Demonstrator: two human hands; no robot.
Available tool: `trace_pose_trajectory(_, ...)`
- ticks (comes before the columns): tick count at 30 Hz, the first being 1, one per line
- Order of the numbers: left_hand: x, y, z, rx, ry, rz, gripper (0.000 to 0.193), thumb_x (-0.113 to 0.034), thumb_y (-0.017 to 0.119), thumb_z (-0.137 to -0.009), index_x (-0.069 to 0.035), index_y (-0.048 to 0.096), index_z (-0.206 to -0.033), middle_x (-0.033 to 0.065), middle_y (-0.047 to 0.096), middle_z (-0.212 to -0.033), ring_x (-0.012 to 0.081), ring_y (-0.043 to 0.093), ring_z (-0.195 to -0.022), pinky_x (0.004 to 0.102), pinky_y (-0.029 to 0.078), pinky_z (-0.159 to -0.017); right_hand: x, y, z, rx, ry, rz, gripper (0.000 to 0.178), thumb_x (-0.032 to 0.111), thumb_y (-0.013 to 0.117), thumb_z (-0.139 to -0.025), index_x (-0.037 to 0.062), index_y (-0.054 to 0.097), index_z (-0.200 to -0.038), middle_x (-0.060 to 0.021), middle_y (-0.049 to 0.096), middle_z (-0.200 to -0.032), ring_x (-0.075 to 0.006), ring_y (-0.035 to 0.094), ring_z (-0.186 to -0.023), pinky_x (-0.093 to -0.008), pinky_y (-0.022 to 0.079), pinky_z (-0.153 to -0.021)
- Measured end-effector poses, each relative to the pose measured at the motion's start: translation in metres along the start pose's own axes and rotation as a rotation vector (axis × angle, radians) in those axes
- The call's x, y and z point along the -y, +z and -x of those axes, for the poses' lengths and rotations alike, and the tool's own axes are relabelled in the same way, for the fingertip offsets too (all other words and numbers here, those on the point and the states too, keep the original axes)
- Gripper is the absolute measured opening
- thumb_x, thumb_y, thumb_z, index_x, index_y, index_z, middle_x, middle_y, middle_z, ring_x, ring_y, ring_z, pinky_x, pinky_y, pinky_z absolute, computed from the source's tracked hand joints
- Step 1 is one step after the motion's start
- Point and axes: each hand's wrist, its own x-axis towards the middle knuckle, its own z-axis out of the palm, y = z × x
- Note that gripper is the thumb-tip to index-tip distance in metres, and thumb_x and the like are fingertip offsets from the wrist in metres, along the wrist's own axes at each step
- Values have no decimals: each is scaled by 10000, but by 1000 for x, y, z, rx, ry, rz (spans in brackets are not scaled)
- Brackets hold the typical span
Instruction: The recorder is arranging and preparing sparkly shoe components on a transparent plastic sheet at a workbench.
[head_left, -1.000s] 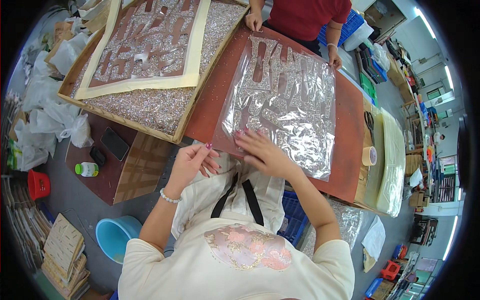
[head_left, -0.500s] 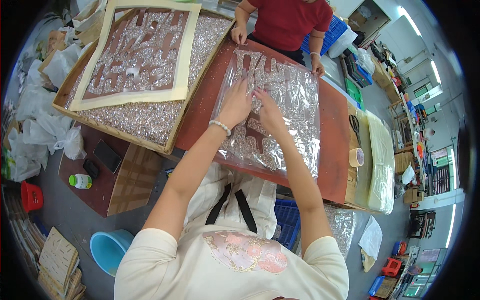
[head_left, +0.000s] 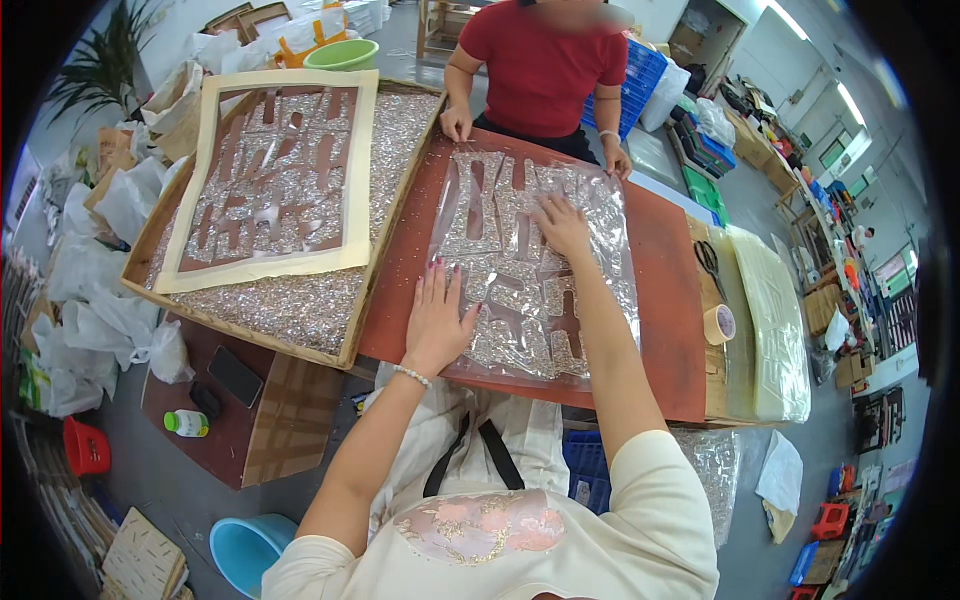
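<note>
A clear plastic film [head_left: 600, 225] covers a sheet of glittering rhinestone pieces [head_left: 515, 290] on the reddish-brown board [head_left: 665, 330]. My left hand [head_left: 438, 318] lies flat with fingers spread at the film's left edge. Farther up, my right hand [head_left: 563, 225] rests on the film, its fingers stretched out. Neither hand grips anything. Across the table a person in a red top has one hand [head_left: 456, 124] near the board's far left corner and the other hand [head_left: 617, 158] at the film's far right corner.
To the left, a shallow tray of loose rhinestones [head_left: 280, 315] bears a cream-framed stencil [head_left: 365, 180]. Scissors [head_left: 708, 262], a tape roll [head_left: 718, 325] and a stack of clear sheets [head_left: 765, 320] lie at right. A blue bucket [head_left: 250, 550] stands on the floor.
My hands have moved apart from the film's upper middle. The left slid toward me to the left edge; the right moved to the upper right and flattened. The view has shifted.
</note>
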Motion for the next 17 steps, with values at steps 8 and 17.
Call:
trace_pose_trajectory(8, 5, -15, 8, -2, 11, 38, 644, -351, 523, -916, 26, 356, -1410, 281, 310, -1467, 386, 263, -1393, 472, 154, -1170, -35, -18, 39, -60, 218, 71, 489, 443, 364, -978, 259, 421, -1427, -82, 389, -1490, -341, 331, -1378, -548, 219, -1114)
trace_pose_trajectory(17, 21, -9, 30, 37, 163, 1, 622, -315, 570, -895, 32, 398, -1382, 178, 398, -1456, 323, 338, -1370, 481, 119, -1186, -9, -55, 195, 57, 112, -47, 527, 418, 406, -981, 189, 386, -1455, -152, 333, -1512, -340, 263, -1419, -542, 166, -1141)
